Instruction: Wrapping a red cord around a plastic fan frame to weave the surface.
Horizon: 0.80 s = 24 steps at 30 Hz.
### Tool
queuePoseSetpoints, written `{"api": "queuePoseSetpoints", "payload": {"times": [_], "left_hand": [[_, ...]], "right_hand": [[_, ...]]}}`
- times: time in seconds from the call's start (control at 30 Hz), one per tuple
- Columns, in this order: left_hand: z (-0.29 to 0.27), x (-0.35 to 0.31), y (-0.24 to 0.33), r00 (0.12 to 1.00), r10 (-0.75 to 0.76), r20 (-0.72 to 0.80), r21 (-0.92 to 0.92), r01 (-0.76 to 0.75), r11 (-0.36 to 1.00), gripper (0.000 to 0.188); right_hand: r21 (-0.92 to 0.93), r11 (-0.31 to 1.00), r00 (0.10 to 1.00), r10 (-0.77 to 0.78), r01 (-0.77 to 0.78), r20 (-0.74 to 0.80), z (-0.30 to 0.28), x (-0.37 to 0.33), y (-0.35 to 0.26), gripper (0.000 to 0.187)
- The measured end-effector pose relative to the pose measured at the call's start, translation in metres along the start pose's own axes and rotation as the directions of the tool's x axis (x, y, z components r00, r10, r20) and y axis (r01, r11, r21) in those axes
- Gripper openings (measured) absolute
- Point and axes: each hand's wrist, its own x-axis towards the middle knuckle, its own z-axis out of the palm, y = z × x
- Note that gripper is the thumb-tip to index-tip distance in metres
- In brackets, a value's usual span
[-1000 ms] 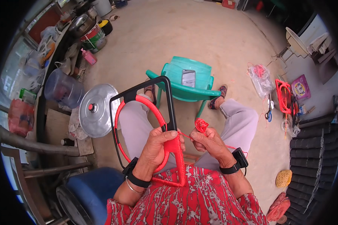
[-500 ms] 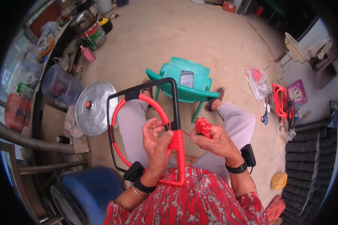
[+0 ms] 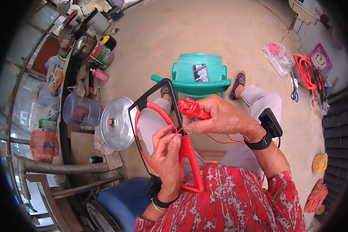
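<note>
A black rectangular frame [image 3: 174,95] rests upright against my lap, with a ring inside it and one corner side closely wrapped in red cord [image 3: 188,149]. My left hand [image 3: 168,154] is closed at the upper end of the wrapped section, thumb and fingertips pinching the red strand there. Close above it, my right hand [image 3: 218,116] grips a looped bundle of red cord [image 3: 191,108], its thumb and forefinger near the same strand. Loose cord [image 3: 224,142] trails from below my right hand toward the wrist. My fingers partly hide the frame's side.
A green plastic chair [image 3: 199,85] bearing a phone [image 3: 200,73] stands ahead. Left are a metal lid [image 3: 118,133], a clear water jug [image 3: 81,110] and a blue barrel [image 3: 123,199]. Scissors [image 3: 294,92], a bag of red cord [image 3: 276,58] and a red frame [image 3: 305,71] lie right.
My right hand has moved left with the cord bundle, up to the frame beside my left hand. My left fingers have closed into a pinch. The view has shifted.
</note>
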Motion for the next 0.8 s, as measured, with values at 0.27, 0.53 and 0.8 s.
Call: {"api": "queuePoseSetpoints", "payload": {"times": [0.27,0.53,0.8], "left_hand": [[-0.003,0.000,-0.002,0.985,-0.160,-0.057,-0.153,0.150,0.977,0.014],[0.009,-0.001,0.006,0.971,-0.216,-0.098,-0.138,0.202,0.970,0.018],[-0.009,0.002,-0.008,0.955,-0.257,-0.149,-0.209,0.224,0.952,0.015]], "right_hand": [[0.121,0.991,0.990,-0.040,0.056,-0.136,0.006,0.004,0.041,0.023],[0.139,0.987,0.922,-0.023,0.083,-0.387,0.025,-0.006,0.075,0.040],[0.279,0.943,0.983,0.164,-0.179,0.078,0.028,-0.062,0.060,0.033]]}}
